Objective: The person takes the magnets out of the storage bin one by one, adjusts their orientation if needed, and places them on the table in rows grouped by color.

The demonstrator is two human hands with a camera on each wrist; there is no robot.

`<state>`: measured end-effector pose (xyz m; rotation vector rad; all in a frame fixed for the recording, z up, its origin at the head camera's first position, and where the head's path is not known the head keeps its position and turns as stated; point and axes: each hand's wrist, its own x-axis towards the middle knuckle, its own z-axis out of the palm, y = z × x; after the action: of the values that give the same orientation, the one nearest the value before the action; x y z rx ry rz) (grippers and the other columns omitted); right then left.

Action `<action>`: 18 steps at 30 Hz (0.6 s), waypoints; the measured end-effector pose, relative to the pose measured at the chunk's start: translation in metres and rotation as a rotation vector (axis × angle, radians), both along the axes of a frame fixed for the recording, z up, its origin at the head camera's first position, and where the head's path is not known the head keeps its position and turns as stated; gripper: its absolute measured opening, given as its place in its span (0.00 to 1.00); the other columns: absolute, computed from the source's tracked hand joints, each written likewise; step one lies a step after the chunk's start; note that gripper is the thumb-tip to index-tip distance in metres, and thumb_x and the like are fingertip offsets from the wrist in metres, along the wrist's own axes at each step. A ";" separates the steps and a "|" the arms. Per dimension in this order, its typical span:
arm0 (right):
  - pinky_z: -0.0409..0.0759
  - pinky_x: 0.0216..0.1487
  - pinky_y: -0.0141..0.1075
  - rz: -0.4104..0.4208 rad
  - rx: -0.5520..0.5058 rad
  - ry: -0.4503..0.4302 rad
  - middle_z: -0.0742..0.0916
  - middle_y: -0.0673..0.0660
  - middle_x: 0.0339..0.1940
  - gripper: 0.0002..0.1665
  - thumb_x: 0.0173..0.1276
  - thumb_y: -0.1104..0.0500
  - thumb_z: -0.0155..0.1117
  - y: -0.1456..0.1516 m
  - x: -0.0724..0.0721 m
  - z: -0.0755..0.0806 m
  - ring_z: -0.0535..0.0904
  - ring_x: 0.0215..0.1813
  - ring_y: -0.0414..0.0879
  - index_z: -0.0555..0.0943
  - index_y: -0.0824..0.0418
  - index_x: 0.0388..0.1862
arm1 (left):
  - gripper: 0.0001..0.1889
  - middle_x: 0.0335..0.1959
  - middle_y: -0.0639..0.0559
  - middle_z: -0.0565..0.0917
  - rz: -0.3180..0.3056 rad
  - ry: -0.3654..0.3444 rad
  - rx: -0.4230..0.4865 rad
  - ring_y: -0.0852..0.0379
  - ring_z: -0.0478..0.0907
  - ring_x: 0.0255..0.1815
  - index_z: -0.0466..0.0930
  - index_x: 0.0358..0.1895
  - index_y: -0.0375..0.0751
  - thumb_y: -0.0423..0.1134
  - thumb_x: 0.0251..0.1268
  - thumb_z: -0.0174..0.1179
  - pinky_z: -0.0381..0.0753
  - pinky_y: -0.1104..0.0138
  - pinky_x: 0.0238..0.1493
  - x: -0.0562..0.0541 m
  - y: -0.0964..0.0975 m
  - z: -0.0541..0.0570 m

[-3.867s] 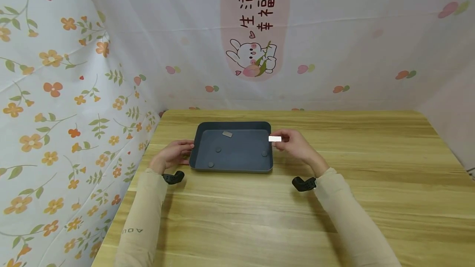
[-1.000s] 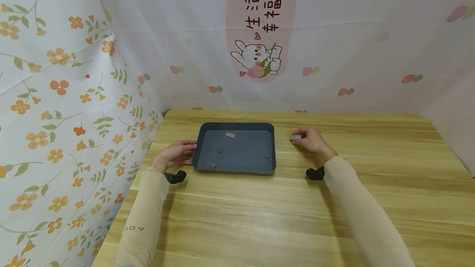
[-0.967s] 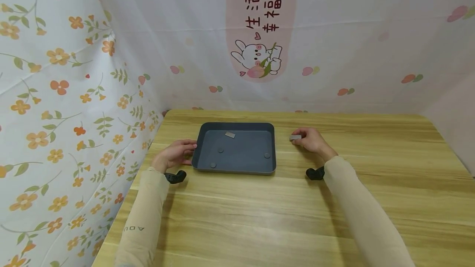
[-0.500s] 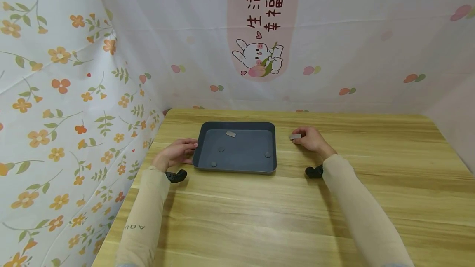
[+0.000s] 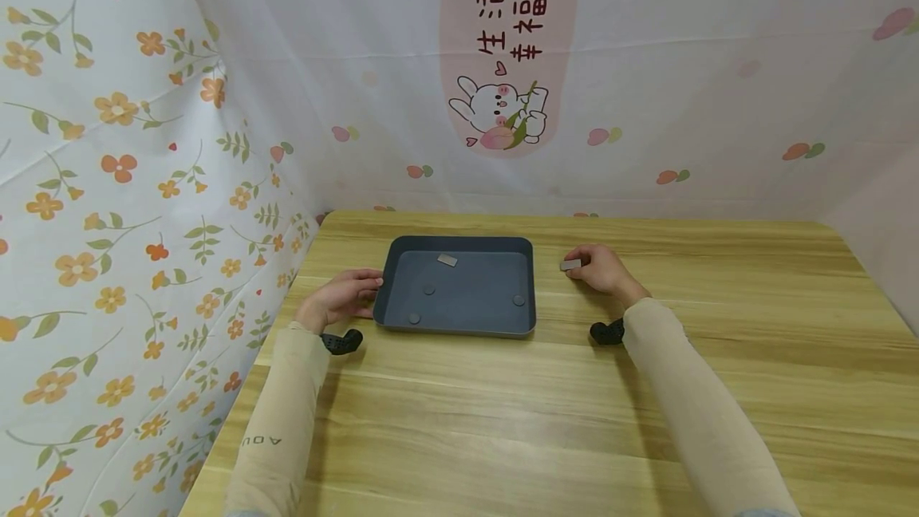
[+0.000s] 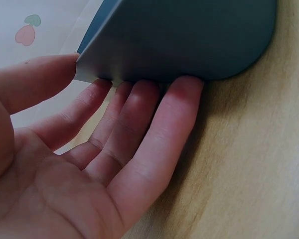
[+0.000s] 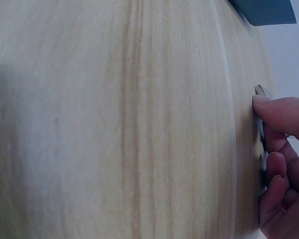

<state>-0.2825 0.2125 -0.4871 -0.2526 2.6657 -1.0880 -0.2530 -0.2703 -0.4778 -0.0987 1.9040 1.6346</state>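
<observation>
A dark grey-blue tray [image 5: 474, 294] lies on the wooden table in the head view. At its left end is my left hand [image 5: 345, 297]; in the left wrist view the thumb [image 6: 45, 77] meets the rim and the fingertips [image 6: 187, 92] press the lower edge of the wall. My right hand [image 5: 601, 270], to the right of the tray, pinches a small flat grey rectangular piece [image 5: 570, 265] low at the table. The right wrist view shows only the edge of that piece [image 7: 259, 90] past the thumb. Inside the tray lie a similar rectangular piece [image 5: 447, 260] and three round grey discs [image 5: 518, 301].
The wooden table [image 5: 459, 421] stretches in front of the tray and far to the right. A printed cloth [image 5: 646, 78] hangs behind it, and a flowered cloth [image 5: 108, 222] hangs along the left side. Each wrist bears a black camera mount [image 5: 342, 341].
Since the oldest frame, my right hand has moved from the tray's right wall rightward onto the table, still pinching the rectangular piece. Over the last second both hands have stayed almost still.
</observation>
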 end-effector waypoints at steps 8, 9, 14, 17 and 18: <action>0.69 0.40 0.39 -0.005 0.017 0.004 0.81 0.66 0.44 0.17 0.69 0.61 0.60 0.000 0.000 0.000 0.73 0.39 0.53 0.79 0.67 0.54 | 0.26 0.59 0.44 0.71 0.012 -0.009 0.010 0.58 0.76 0.49 0.54 0.74 0.34 0.38 0.78 0.44 0.82 0.59 0.44 0.000 0.001 0.001; 0.70 0.41 0.40 -0.006 0.013 0.004 0.81 0.67 0.45 0.17 0.69 0.61 0.60 0.000 0.000 0.000 0.74 0.40 0.54 0.79 0.67 0.54 | 0.26 0.58 0.45 0.72 0.013 -0.008 0.012 0.58 0.76 0.49 0.55 0.74 0.34 0.38 0.78 0.44 0.82 0.59 0.44 0.000 0.001 0.001; 0.73 0.46 0.45 -0.013 -0.004 0.001 0.81 0.70 0.50 0.17 0.70 0.61 0.59 0.001 0.000 -0.001 0.77 0.47 0.59 0.79 0.68 0.55 | 0.25 0.54 0.47 0.74 0.020 -0.008 0.019 0.58 0.76 0.48 0.56 0.73 0.34 0.38 0.78 0.44 0.82 0.59 0.44 0.000 0.001 0.001; 0.73 0.47 0.46 -0.016 0.003 0.008 0.81 0.70 0.50 0.18 0.70 0.61 0.59 0.002 0.001 -0.001 0.77 0.47 0.59 0.78 0.68 0.55 | 0.25 0.53 0.48 0.75 0.021 -0.007 0.021 0.58 0.76 0.48 0.56 0.73 0.33 0.38 0.78 0.44 0.82 0.59 0.44 0.000 0.001 0.001; 0.73 0.47 0.46 -0.013 0.005 0.011 0.81 0.70 0.50 0.19 0.70 0.61 0.59 0.003 0.001 -0.002 0.76 0.46 0.59 0.78 0.69 0.56 | 0.25 0.53 0.48 0.75 0.022 -0.008 0.022 0.58 0.76 0.48 0.56 0.73 0.33 0.38 0.78 0.44 0.82 0.59 0.44 0.000 0.001 0.001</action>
<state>-0.2819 0.2152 -0.4887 -0.2415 2.6828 -1.0864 -0.2534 -0.2689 -0.4770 -0.1166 1.8844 1.6671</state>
